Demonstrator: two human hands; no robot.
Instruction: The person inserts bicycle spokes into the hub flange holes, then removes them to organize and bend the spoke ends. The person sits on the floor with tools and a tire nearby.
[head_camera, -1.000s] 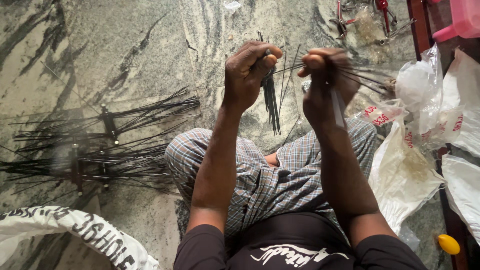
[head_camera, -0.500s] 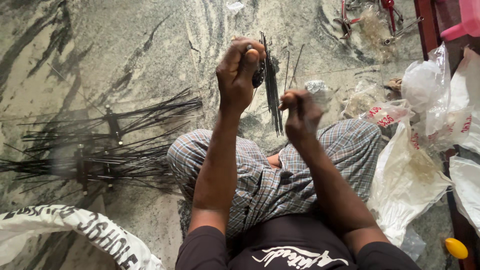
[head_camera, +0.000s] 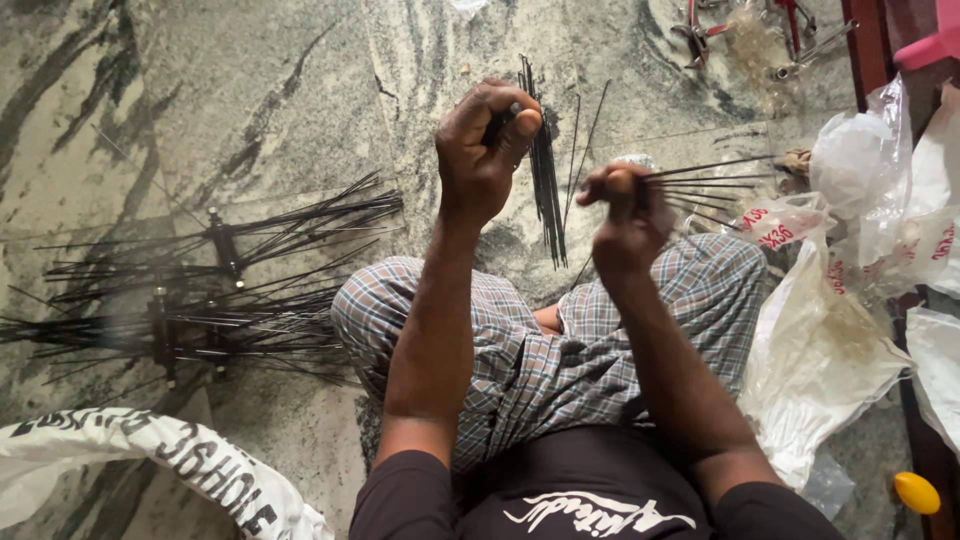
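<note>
black spokes (head_camera: 545, 180) hung upright from my left hand (head_camera: 482, 150), fingers clamped round the bundle's top so the ends stayed even; my right hand (head_camera: 622, 215) pinched a few fanned rightward, above the stone floor (head_camera: 250, 100).

Two hands in view: left hand (head_camera: 485, 150), right hand (head_camera: 625, 215). Thin black metal spokes in two held lots, one hanging bunch (head_camera: 546, 190) and one fanned spray (head_camera: 705, 185); single spokes too many and too fine to count. Two assembled black spoke-and-hub clusters (head_camera: 215, 285) on the marbled stone floor (head_camera: 250, 90). Several crumpled clear plastic bags (head_camera: 820, 350), at least three. One white printed sack (head_camera: 170, 460). One small yellow round object (head_camera: 916, 492). Red-handled tools (head_camera: 740, 25) at top, number unclear.
</note>
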